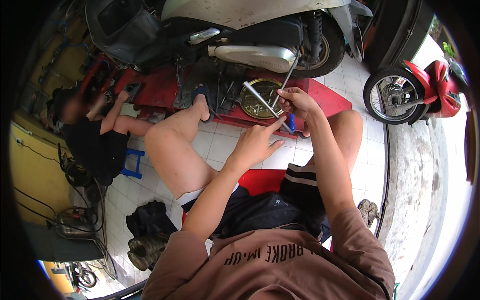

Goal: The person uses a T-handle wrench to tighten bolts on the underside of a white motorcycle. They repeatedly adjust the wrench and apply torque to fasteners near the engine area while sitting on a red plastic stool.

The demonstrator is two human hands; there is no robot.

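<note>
A T-handle wrench (260,96) slants up to the rear end of the scooter's silver engine cover (257,56). My right hand (299,103) is closed on the wrench, its fingers around the shaft near the crossbar. With index finger stretched out and thumb apart, my left hand (256,143) reaches the lower end of the crossbar; whether it presses on it I cannot tell. A blue piece (291,123) shows just below my right hand, its kind unclear. Behind the wrench, a round gold-coloured tray (245,102) holds several small metal parts.
The scooter stands on a red lift platform (327,100), with loose tools beside my sandalled foot (201,102). At left a co-worker (95,130) sits by a blue stool (133,164). A red motorbike (425,92) stands at right. Black bags (150,220) lie on the tiles.
</note>
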